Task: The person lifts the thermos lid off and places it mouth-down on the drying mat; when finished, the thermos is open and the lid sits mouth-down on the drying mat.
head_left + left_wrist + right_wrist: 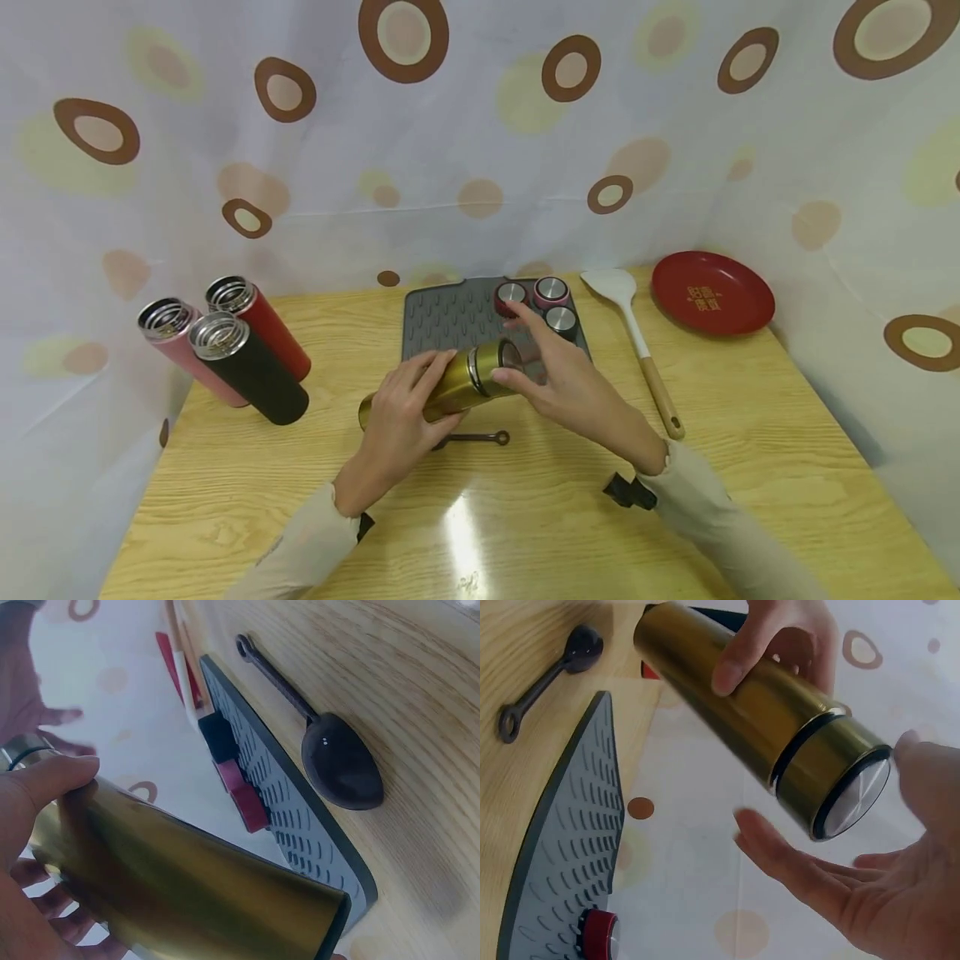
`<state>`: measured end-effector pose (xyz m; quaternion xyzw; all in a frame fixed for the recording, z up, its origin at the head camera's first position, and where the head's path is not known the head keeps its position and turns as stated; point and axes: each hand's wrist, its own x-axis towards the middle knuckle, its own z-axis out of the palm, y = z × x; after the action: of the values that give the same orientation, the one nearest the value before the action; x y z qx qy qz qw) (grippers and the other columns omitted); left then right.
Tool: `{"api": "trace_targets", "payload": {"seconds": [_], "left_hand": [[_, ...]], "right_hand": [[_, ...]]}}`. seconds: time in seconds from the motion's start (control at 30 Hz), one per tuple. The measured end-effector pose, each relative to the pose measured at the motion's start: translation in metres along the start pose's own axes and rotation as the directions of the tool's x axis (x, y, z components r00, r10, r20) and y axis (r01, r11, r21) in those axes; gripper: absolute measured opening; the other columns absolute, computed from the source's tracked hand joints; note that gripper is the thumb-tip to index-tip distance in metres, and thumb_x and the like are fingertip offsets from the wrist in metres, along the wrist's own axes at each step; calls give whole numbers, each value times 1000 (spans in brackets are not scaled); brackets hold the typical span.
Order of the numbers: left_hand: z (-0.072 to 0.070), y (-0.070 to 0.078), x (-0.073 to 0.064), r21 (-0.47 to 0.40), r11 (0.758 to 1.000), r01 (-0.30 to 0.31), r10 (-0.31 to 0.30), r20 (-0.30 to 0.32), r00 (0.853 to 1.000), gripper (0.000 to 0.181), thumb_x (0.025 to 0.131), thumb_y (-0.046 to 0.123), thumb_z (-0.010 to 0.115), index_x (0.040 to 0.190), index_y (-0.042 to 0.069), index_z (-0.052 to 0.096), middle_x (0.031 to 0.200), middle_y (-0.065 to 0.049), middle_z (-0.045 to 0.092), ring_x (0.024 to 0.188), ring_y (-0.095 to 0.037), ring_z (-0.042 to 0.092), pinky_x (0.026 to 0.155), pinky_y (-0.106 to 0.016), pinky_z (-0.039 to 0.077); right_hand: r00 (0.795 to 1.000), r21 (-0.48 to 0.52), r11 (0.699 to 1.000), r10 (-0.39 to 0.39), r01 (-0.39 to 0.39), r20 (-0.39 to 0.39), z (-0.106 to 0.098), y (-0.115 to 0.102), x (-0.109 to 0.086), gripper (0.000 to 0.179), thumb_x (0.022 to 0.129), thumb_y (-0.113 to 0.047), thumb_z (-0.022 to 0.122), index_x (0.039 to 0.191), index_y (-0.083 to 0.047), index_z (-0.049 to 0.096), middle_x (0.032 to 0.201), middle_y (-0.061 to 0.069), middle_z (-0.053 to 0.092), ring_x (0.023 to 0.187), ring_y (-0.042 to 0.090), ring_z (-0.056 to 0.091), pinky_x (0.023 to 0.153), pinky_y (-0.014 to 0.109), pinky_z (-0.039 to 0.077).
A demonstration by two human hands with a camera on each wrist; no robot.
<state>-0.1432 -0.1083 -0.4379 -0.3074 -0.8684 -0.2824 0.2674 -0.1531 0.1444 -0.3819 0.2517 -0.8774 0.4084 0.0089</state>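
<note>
A gold thermos flask [447, 390] is held tilted above the table by my left hand [400, 414], its fingers and thumb wrapped round the body. The gold lid [829, 776], with a silver top, sits on its upper end, pointing right. Around that end my right hand [573, 383] is spread, fingers and thumb apart. In the right wrist view the thumb is close to the lid's rim, and I cannot tell whether it touches. Beneath the flask a dark spoon [341, 761] lies on the table.
Behind the flask lies a grey ridged mat [450, 312] bearing a red lid [512, 293], a pink lid [552, 290] and a black lid [561, 322]. Lidless pink [198, 358], black [258, 379] and red [277, 333] flasks stand left. Rightward are a white spatula [626, 304] and red plate [738, 300].
</note>
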Motion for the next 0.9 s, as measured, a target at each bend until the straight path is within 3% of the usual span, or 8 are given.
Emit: {"api": "trace_targets", "payload": {"seconds": [0.1,0.2,0.3,0.43,0.57,0.73,0.83,0.9], "left_hand": [[1,4,-1,-5,1000,-10,10,-19,1000,83,69,15,100,142,6,62,129,-19,65,116,-38,66,95,-57,57],[1,7,-2,-24,1000,-11,11,-26,1000,84,68,16,100,142,6,62,129,-20,65,116,-40,66,94,-58,57],[0,8,-2,-49,999,5,-6,-21,1000,84,69,15,100,143,7,61,130,-20,64,116,-40,66,93,-58,57],[-3,7,0,-66,997,31,-31,3,1000,84,70,16,99,144,8,60,131,-19,64,117,-39,66,94,-57,57],[-3,5,0,-66,997,36,-35,16,999,82,72,18,98,144,8,60,132,-19,64,118,-39,66,93,-57,57],[-5,3,-1,-95,993,68,-66,28,997,80,75,19,97,145,8,60,134,-17,63,119,-38,66,93,-55,58],[-9,-1,-3,-127,983,130,-129,18,991,80,75,16,97,145,8,59,135,-16,62,119,-36,66,93,-53,59],[-13,-5,-4,-145,975,166,-167,2,986,81,74,14,97,145,8,59,135,-15,61,117,-35,66,93,-52,60]], "right_hand": [[996,48,996,69,-72,63,2,-5,-1,85,99,-42,72,164,-19,23,116,11,71,77,18,73,64,34,60],[993,137,988,50,-65,111,2,-4,-1,72,99,-35,74,157,-14,37,98,8,68,67,16,68,54,33,59],[993,174,983,-72,55,95,-1,-1,0,57,97,-24,78,146,-13,51,117,7,66,86,17,69,62,30,62],[967,154,963,-238,222,94,-11,6,1,58,91,-12,83,143,-19,58,147,6,56,115,19,65,83,31,62],[943,92,948,-313,304,114,-18,10,3,59,90,-11,84,143,-23,61,155,6,51,137,24,55,96,40,58],[929,119,934,-349,336,120,-25,15,6,58,90,-11,83,143,-20,62,155,9,51,138,23,54,98,40,58],[941,173,934,-330,313,79,-38,21,5,58,88,-4,84,141,-15,63,154,9,53,128,17,58,93,32,58],[950,154,941,-310,301,44,-49,25,4,59,86,-1,84,140,-13,64,152,8,54,120,14,59,92,30,58]]}}
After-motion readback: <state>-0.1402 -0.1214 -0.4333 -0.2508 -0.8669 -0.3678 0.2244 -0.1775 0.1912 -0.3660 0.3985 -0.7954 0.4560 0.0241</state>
